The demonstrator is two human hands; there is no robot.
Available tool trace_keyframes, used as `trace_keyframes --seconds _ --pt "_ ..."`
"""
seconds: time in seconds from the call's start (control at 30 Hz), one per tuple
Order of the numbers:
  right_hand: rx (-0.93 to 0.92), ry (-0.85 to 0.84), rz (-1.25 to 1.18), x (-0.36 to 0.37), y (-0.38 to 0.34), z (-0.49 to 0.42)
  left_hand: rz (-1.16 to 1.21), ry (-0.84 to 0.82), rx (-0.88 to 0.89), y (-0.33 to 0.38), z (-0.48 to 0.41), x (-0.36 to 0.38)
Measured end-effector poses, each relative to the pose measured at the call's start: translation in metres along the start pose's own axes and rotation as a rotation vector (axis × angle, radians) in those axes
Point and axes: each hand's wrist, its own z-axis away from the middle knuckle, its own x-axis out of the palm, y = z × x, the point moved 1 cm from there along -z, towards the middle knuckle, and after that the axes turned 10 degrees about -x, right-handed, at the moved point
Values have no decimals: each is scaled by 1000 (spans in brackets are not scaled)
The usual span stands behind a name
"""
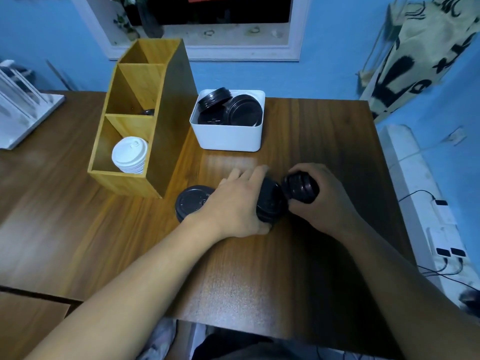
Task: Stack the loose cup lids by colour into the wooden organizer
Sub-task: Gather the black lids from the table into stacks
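Note:
My left hand (235, 203) grips a stack of black lids (270, 201) lying on the table. My right hand (320, 196) holds a second, smaller stack of black lids (301, 188) tilted against the first. One more black lid (191, 201) lies flat on the table just left of my left hand. The wooden organizer (155, 152) stands at the left with three compartments. Its nearest one holds a stack of white lids (129, 154). A dark lid (148, 112) peeks out in the middle one.
A white bin (228, 137) behind my hands holds several more black lids (242, 110). A white rack (20, 105) stands at the far left. The wooden table (259, 281) ends at the right near a white appliance with cables (439, 229).

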Motion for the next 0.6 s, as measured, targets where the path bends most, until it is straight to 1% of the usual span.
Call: trace_keyframes --seconds 0.1,0.17,0.23,0.33,0.43,0.5,0.6 --pt "6 34 -257 0 -6 4 135 69 16 1 1 -2" --pt "-5 71 -351 -1 -11 5 227 120 71 1 3 -3" --pt "-39 72 -396 -2 -15 7 323 159 122 5 8 -5" --pt "-77 76 -491 -3 -19 10 569 161 60 9 17 -10" --pt "-61 87 -652 -1 -23 15 755 152 118 13 24 -4" --pt "-61 71 -683 1 -28 20 855 145 138 15 28 7" --pt "-94 21 -667 7 -38 26 966 143 108 18 32 19"
